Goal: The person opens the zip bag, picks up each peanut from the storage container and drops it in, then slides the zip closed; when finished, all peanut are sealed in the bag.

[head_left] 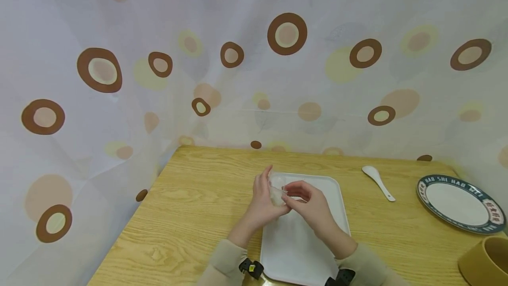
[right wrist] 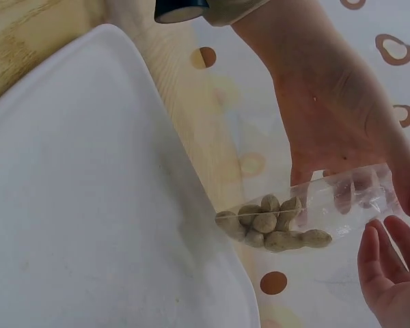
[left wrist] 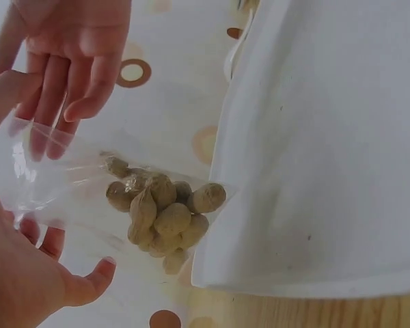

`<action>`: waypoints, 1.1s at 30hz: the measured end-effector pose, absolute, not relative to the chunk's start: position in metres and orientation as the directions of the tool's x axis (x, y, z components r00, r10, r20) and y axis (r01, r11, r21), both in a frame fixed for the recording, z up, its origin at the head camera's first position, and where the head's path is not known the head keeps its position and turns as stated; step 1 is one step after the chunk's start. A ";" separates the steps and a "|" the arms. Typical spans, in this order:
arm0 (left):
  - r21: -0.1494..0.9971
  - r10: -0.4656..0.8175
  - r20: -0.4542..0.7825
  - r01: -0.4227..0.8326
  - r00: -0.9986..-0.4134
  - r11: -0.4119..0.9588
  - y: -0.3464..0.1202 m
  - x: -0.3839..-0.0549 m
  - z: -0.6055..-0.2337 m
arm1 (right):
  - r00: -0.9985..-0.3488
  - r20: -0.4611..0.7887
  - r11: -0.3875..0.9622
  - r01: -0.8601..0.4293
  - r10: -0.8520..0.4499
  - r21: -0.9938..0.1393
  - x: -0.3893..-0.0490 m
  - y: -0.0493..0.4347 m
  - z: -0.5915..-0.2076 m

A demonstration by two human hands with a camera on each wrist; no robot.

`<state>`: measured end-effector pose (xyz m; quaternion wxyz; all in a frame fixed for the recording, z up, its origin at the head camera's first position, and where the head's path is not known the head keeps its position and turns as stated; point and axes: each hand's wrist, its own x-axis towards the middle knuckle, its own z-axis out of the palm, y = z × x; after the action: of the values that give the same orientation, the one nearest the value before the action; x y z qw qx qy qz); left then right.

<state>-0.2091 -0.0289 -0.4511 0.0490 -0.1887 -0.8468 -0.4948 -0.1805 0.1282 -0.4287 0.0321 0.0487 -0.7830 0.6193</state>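
A clear plastic bag [left wrist: 75, 174] hangs between my two hands, its lower end filled with several unshelled peanuts [left wrist: 167, 215]. My left hand [head_left: 263, 202] holds the bag near its top, thumb on one side and fingers behind the film. The top edge is pinched between the thumb and fingers of my right hand [head_left: 311, 204]; some of those fingertips show through the plastic in the left wrist view. Beneath both hands lies a white tray [head_left: 301, 250], its surface bare in the wrist views. The bag's peanut end is close to the tray's rim.
On the wooden table [head_left: 190, 215], a white spoon [head_left: 379, 182] lies right of the tray. Farther right are an oval plate [head_left: 456, 202] with a dark patterned rim and a mustard-coloured cup [head_left: 482, 261]. A dotted curtain [head_left: 246, 83] borders the table's back and left.
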 end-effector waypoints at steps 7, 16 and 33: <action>0.878 0.328 0.241 0.349 -0.914 0.327 -0.033 -0.209 -0.452 | -0.995 0.098 0.135 -0.093 0.027 -0.986 -0.185 0.140 -0.429; 0.937 0.263 0.292 0.330 -0.919 0.114 -0.041 -0.214 -0.450 | -0.989 0.141 -0.026 -0.142 0.046 -0.990 -0.184 0.154 -0.421; 0.959 0.221 0.227 0.257 -0.949 0.118 -0.042 -0.212 -0.441 | -0.994 0.113 -0.017 -0.113 -0.001 -0.993 -0.183 0.164 -0.422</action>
<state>-0.2115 -0.0422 -0.4408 0.0142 -0.1598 -0.7477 -0.6444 -0.1830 0.1644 -0.4220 0.0393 0.0406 -0.7000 0.7120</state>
